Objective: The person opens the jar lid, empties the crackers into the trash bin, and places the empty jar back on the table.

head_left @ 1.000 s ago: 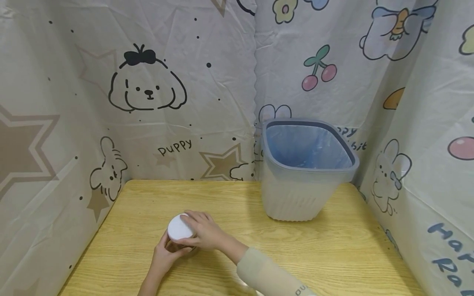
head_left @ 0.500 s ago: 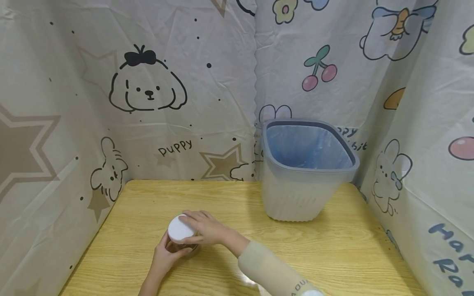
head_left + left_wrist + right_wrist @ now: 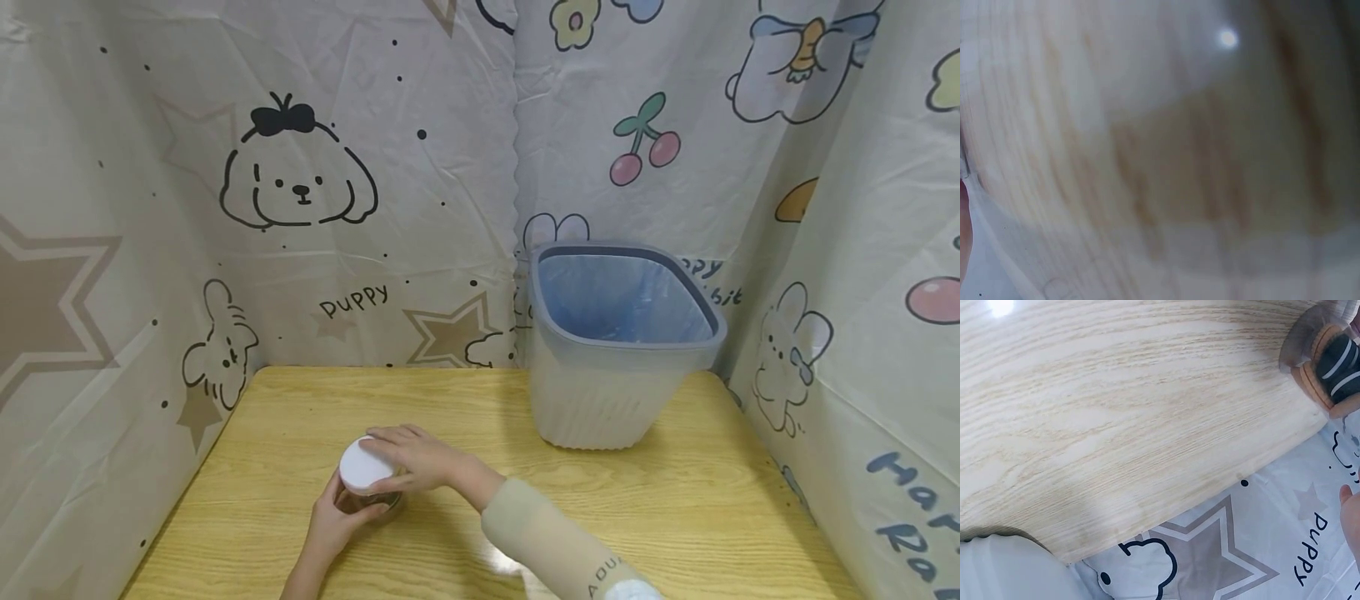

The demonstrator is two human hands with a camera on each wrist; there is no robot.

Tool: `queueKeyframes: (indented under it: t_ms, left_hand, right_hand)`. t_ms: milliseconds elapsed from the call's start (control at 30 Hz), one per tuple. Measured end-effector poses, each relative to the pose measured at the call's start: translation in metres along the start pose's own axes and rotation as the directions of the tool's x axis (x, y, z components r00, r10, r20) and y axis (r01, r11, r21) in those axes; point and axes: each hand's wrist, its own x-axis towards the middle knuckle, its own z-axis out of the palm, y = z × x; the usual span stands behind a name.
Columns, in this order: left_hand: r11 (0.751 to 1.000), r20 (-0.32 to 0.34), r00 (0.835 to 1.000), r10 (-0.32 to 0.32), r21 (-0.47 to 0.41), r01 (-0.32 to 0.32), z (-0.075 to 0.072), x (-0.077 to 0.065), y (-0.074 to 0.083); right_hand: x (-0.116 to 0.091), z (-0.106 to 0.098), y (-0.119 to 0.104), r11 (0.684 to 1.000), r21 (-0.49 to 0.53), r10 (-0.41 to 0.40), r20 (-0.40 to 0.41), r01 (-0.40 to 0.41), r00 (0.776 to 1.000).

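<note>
A clear jar (image 3: 1297, 347) with a white round lid (image 3: 363, 467) stands near the front left of the table. Brown round biscuits and dark pieces with white stripes (image 3: 1338, 365) show through its wall in the right wrist view. My left hand (image 3: 333, 521) grips the jar's body from the left, thumb along the near side. From the right, my right hand (image 3: 420, 461) holds the lid, thumb at the near rim and fingers over the top and far side. In the left wrist view only a bit of finger (image 3: 964, 234) shows at the left edge.
A tall pale bin (image 3: 600, 392) with a blue-grey rim stands at the back right of the wooden table (image 3: 637, 517). Printed curtains (image 3: 442, 250) hang close along the back and both sides.
My right wrist has turned slightly, and more of the sleeve's lettering and a white patch near the forearm show. The left hand and the jar stay in place.
</note>
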Motion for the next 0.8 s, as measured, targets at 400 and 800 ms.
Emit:
queueKeyframes:
  t_ms: [400, 800]
  left_hand:
    - [1.000, -0.001, 1.000, -0.001, 0.004, 0.001, 0.0005, 0.0019, -0.0091]
    - [0.999, -0.009, 0.999, -0.032, 0.013, 0.032, 0.0005, 0.0005, -0.0064]
  right_hand:
    - [0.0012, -0.0083, 0.0007, 1.000, -0.003, -0.003, 0.050, 0.004, 0.999]
    - [0.0002, -0.0012, -0.0018, 0.995, 0.076, 0.076, -0.093, -0.069, 0.993]
